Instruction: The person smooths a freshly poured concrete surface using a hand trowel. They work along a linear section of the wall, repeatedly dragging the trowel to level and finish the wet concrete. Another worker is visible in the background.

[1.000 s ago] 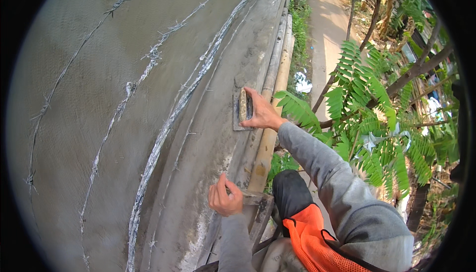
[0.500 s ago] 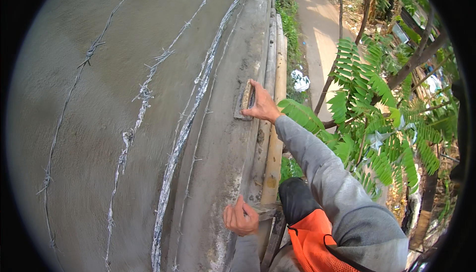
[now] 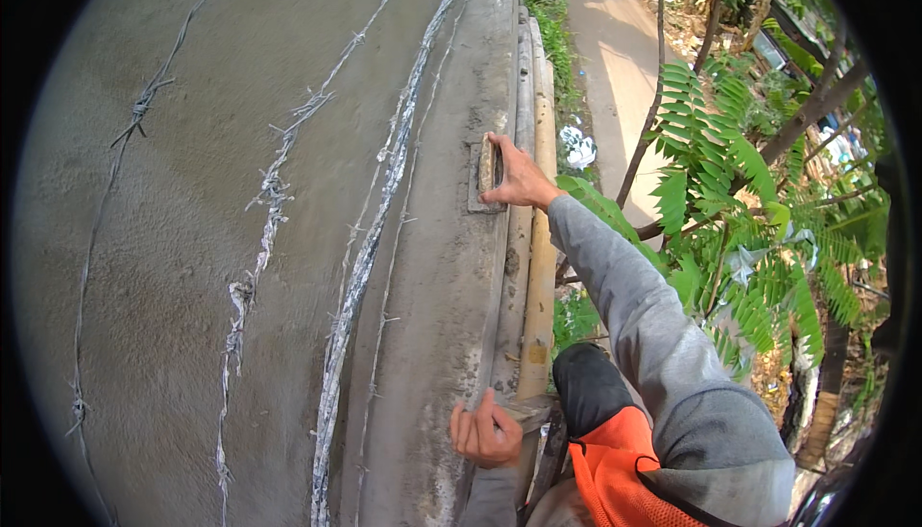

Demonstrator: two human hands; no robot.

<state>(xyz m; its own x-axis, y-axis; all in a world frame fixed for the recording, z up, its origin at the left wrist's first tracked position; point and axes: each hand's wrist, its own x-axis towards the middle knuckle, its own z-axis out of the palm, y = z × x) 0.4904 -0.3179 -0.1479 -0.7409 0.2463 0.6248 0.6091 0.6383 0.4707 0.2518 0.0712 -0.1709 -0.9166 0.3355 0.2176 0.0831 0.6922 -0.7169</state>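
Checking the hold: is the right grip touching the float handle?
Touching: the head view shows the right grip with thumb and fingertip on the float handle.

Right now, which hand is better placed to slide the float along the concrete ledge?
Right, most likely: the right hand grips the float, which sits on the concrete ledge. The left hand is curled, lower in view, apart from the float.

Look left: barbed wire (image 3: pixel 143 106) snaking past, knotted and spiky, beside a thick pale-grey bundle of strands (image 3: pixel 363 268). Over right, catch yellowish bamboo poles (image 3: pixel 538 306) running lengthwise, then crumpled white litter (image 3: pixel 578 147) near a half-sunlit path (image 3: pixel 615 71), and green feathery leaves (image 3: pixel 684 105) fanning out around dark branches (image 3: pixel 810 119).
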